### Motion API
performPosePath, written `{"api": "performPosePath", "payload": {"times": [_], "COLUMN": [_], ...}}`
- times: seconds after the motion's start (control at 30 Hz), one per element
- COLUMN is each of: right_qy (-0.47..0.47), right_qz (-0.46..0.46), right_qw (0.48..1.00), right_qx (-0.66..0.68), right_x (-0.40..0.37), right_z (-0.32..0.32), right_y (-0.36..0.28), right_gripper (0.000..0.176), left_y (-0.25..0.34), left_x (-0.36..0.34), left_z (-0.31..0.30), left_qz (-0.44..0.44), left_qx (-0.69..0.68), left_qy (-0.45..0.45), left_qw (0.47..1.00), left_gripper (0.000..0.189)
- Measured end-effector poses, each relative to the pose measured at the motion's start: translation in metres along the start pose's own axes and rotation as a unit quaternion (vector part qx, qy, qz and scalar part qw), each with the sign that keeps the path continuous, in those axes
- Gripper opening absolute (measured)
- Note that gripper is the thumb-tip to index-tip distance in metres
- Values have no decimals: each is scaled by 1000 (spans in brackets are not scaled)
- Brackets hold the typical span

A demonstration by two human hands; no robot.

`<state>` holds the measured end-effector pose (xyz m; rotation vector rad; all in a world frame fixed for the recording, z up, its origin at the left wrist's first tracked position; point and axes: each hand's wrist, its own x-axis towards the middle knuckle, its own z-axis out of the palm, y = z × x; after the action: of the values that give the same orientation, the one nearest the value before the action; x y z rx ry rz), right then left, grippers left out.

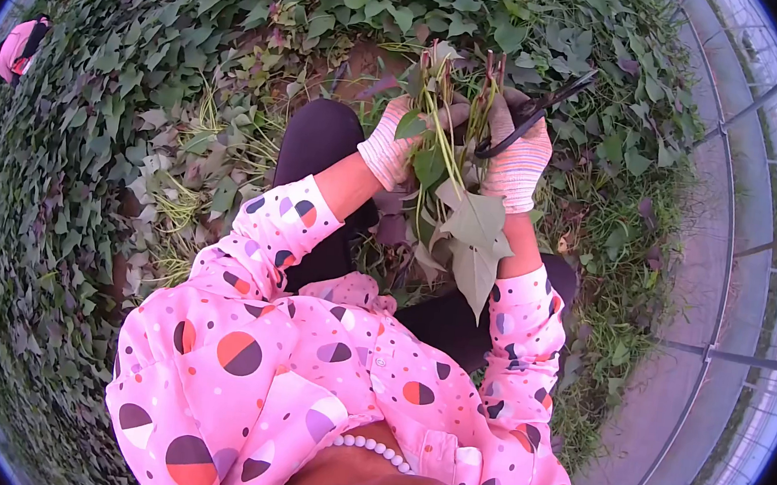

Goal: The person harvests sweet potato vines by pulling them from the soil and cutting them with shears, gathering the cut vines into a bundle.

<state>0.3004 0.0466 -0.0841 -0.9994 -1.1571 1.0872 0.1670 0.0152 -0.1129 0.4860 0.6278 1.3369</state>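
My left hand (397,141), in a striped knit glove with darker fingertips, is closed around a bundle of leafy vine cuttings (438,106). The cut stem ends point away from me, and the large leaves (477,228) hang down toward my lap. Close beside it, my gloved right hand (522,157) has black-handled scissors (518,135) hooked on it, their dark tip pointing up and to the right. A few more reddish stems (490,87) stand at the fingers of this hand. How the right fingers grip the scissors and stems is partly hidden.
Dense sweet potato vines (105,146) cover the ground ahead and to the left. Several cut stems (183,211) lie in piles left of my knee. A pink and black item (21,48) is at the far left. A pale path (650,365) and a metal frame (719,268) run along the right.
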Motion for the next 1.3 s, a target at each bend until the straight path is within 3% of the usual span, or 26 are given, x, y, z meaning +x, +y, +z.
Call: {"api": "performPosePath", "payload": {"times": [0.1,0.13,0.2,0.3,0.37,0.4,0.5,0.57,0.6,0.77,0.83,0.9,0.97,1.0,1.03,1.07,1.1,1.17,1.2,1.23,1.27,1.3], "right_qy": [-32,-28,-30,-31,-44,-56,-53,-58,-65,-37,-47,-68,-80,-72,-66,-56,-58,-24,-40,-38,-28,-18], "right_qz": [47,0,14,27,-66,-5,4,18,21,48,45,41,40,16,-9,-11,-14,-7,-25,-27,-8,12], "right_qw": [993,998,995,992,994,994,996,995,995,998,996,992,992,995,997,998,998,992,993,993,992,990], "right_qx": [107,60,93,123,82,91,77,83,78,37,56,98,90,66,42,4,6,120,107,107,125,143], "right_x": [-10,-8,-10,-8,-11,-11,-5,-1,2,6,4,0,-1,0,1,3,5,6,9,10,9,9], "right_z": [14,17,21,23,30,31,27,22,19,11,13,20,23,20,17,14,15,16,12,10,8,6], "right_y": [-7,1,10,26,20,13,21,14,14,8,15,22,18,22,25,25,24,22,23,21,19,18], "right_gripper": [13,13,15,23,25,26,24,24,22,23,22,20,17,17,18,15,15,12,13,13,14,14], "left_y": [-4,-4,-16,-25,-37,-38,-21,-21,-22,-20,-22,-28,-23,-32,-49,-69,-70,-71,-72,-75,-82,-90], "left_x": [-1,-3,4,11,24,27,7,-2,-4,-2,-1,4,1,7,20,37,34,27,24,25,31,39], "left_z": [6,8,6,0,-25,-28,-5,-3,-4,-9,-5,-16,-10,-17,-37,-62,-62,-62,-62,-62,-69,-79], "left_qz": [-14,-19,6,20,31,26,-30,78,113,109,120,149,108,186,188,272,320,426,334,205,206,247], "left_qx": [37,13,-19,-62,-37,-34,-103,98,79,263,91,115,128,224,225,398,483,625,387,108,109,261], "left_qy": [55,67,74,118,104,107,121,47,30,80,32,35,65,70,69,80,63,59,49,33,30,47], "left_qw": [998,998,997,991,993,993,987,991,990,955,988,981,984,954,954,873,812,652,858,972,972,932], "left_gripper": [29,27,16,18,23,17,26,16,24,44,46,47,44,41,41,39,40,42,45,47,47,49]}}
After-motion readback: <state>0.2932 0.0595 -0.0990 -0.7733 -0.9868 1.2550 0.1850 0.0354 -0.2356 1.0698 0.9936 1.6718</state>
